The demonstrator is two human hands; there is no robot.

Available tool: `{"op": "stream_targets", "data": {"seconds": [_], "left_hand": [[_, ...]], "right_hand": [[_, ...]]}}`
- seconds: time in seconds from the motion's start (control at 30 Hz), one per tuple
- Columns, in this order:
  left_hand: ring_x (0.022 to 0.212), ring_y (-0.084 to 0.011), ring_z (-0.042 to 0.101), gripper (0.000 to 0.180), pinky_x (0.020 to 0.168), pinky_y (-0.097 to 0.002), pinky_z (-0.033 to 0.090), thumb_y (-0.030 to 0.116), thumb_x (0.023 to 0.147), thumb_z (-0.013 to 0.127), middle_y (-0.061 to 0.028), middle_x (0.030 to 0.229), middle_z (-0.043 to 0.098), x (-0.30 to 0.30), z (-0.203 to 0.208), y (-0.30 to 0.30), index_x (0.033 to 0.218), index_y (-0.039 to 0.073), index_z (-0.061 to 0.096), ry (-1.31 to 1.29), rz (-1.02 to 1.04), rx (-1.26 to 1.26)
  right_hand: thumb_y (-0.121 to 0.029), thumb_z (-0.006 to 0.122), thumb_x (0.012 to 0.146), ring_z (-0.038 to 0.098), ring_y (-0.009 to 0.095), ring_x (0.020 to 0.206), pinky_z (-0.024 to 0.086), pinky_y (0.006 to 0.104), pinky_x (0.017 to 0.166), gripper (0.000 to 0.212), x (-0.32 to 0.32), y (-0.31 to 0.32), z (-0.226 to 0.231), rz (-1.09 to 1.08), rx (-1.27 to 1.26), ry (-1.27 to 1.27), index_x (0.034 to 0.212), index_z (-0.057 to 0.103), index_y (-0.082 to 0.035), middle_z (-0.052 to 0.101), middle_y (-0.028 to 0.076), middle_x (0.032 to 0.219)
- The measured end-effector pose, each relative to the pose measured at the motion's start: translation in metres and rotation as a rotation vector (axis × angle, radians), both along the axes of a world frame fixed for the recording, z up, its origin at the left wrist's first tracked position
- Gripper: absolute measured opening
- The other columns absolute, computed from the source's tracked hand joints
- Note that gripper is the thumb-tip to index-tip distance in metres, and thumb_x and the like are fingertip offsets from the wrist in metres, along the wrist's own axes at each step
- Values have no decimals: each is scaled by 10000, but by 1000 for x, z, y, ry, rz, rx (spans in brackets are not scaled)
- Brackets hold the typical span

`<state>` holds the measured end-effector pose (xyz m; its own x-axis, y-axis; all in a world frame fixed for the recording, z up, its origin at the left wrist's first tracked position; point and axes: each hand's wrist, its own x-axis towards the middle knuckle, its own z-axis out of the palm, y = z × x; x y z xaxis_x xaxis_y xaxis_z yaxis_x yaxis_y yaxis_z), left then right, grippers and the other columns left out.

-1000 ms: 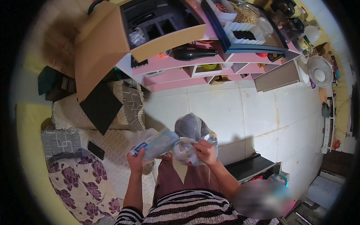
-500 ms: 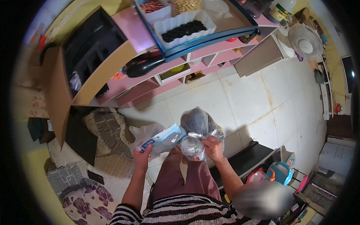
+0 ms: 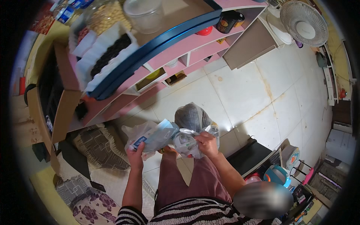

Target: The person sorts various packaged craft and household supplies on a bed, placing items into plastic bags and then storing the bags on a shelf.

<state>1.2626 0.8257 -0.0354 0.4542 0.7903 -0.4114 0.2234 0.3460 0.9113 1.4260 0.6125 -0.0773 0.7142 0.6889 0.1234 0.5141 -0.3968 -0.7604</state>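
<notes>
My left hand (image 3: 135, 156) is closed on a light blue and white plastic packet (image 3: 160, 133), the thumb pressed on its near end. A thin whitish plastic bag (image 3: 135, 131) hangs beside and partly behind the packet; whether the fingers hold it too, I cannot tell. My right hand (image 3: 206, 144) grips the gathered top of a clear plastic bag (image 3: 192, 115). Something dark shows through the far part of that bag, and pale crumpled plastic bulges on the near side. Both bags hang in front of my legs, with the packet's far end close to the clear bag.
Ahead stands a pink shelf unit (image 3: 204, 52) bearing a blue-edged tray (image 3: 176, 32) with white containers of nuts and dark seeds. A cardboard box (image 3: 67, 108) and cushions (image 3: 101, 146) are at left. A black bench-like surface (image 3: 245, 159) lies right; a fan (image 3: 304, 24) stands beyond.
My view has shifted, so the tray and shelf appear nearer and farther left. The packet has tilted lower over the whitish bag. Both hands keep their grips.
</notes>
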Motion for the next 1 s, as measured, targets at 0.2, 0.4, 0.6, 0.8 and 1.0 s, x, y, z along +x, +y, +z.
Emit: {"op": "stream_targets", "data": {"seconds": [0.2, 0.4, 0.6, 0.8, 1.0], "left_hand": [[636, -48, 469, 99, 580, -178, 371, 95, 739, 611, 17, 724, 542, 57, -10, -24, 796, 22, 575, 83, -147, -13], [659, -48, 484, 121, 597, -176, 382, 73, 735, 617, 6, 753, 558, 108, -47, -22, 825, 9, 568, 52, -261, -96], [689, -64, 502, 184, 603, -190, 406, 78, 726, 629, -17, 770, 562, 165, -98, -35, 854, -18, 538, 197, -164, -89], [495, -22, 408, 125, 430, -173, 302, 100, 701, 652, 39, 600, 499, 218, -152, -36, 756, 25, 568, 154, -142, 18], [481, -20, 399, 154, 420, -166, 298, 53, 702, 629, 36, 637, 498, 242, -196, -21, 830, 31, 547, 109, -109, 44]], "right_hand": [[18, 559, 538, 536, 260, 656, 446, 333, 568, 227, 59, -21, -14, 96, -15, 45, 745, 592, -68, 534, 80, 699], [25, 544, 526, 534, 261, 646, 447, 336, 562, 224, 114, -29, -47, 87, -34, -17, 727, 585, -65, 527, 80, 690], [53, 525, 526, 527, 255, 593, 434, 328, 509, 227, 175, -37, -121, 112, -6, 8, 707, 582, -71, 507, 74, 650], [86, 505, 521, 510, 248, 562, 401, 316, 485, 224, 227, -44, -181, 100, 82, 114, 678, 563, -64, 477, 71, 606], [85, 487, 516, 508, 248, 554, 393, 306, 485, 242, 277, -47, -223, 82, 107, 199, 695, 576, -50, 479, 82, 612]]}}
